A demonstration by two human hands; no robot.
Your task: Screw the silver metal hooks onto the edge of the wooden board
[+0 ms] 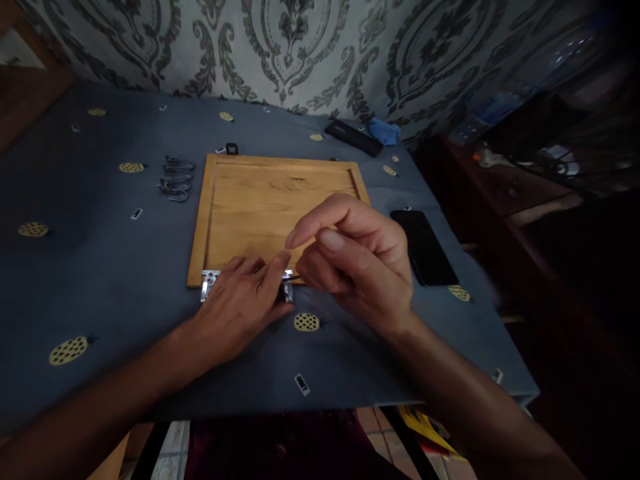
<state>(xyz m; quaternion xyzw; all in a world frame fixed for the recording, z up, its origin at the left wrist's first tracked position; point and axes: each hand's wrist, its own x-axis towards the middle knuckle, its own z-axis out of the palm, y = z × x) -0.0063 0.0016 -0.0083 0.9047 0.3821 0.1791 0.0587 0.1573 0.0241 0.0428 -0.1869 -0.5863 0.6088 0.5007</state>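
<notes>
A light-brown wooden panel (pixel 260 217) with a raised frame lies flat on the table. At its near edge is a shiny metal bracket (pixel 207 285), mostly covered by my left hand (pixel 243 293). The fingers of that hand bend over the bracket, with the thumb lower at the right end. Just to the right, my right hand (pixel 360 260) is raised over the panel's near right part with its fingers curled. A thin dark piece (pixel 291 278) shows between the two hands, seemingly running to the right hand's lower fingers. What those fingers hold is hidden.
Several metal hooks (pixel 176 179) lie left of the panel. A small black piece (pixel 232 149) sits at its far edge. To the right is a black phone (pixel 425 247). A dark case (pixel 354 137) and blue cloth (pixel 385 131) lie near the patterned wall (pixel 295 47).
</notes>
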